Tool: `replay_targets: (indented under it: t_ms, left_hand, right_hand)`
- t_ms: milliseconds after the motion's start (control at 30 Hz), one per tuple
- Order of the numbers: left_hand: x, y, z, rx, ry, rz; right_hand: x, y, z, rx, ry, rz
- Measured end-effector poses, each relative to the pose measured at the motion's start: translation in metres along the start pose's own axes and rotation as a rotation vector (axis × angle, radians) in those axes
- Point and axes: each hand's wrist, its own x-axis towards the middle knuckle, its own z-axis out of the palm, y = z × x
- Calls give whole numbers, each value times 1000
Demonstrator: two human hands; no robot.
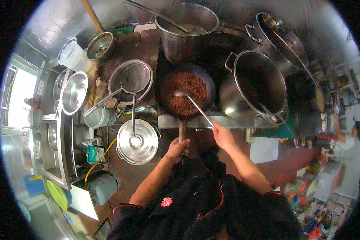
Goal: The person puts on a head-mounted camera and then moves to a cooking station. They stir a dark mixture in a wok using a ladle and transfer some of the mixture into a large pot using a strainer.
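Note:
A dark wok sits on the stove in front of me, holding a loose mass of reddish-brown crumbly food. My left hand is closed around the wok's handle. In my right hand is the long handle of a metal ladle, which slants up and left; its bowl rests in the food near the wok's middle. Left of the wok, a round wire-mesh strainer lies across a metal basin.
Tall steel pots stand behind the wok and to its right. A shiny round lid is at lower left. Steel bowls and a sink unit line the left side. Far right, another person is partly visible.

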Motion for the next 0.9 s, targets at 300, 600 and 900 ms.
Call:
replay_targets:
  t_ms: [300,600,900]
  left_hand:
    - [-69,37,-28,424,-28,63]
    - [-132,-5,-19,440,73,129]
    - [-53,13,-20,315,31,125]
  right_hand:
    - [-70,0,-48,734,-279,355]
    - [-108,19,-14,571,-156,133]
    - [-55,12,0,682,95,171]
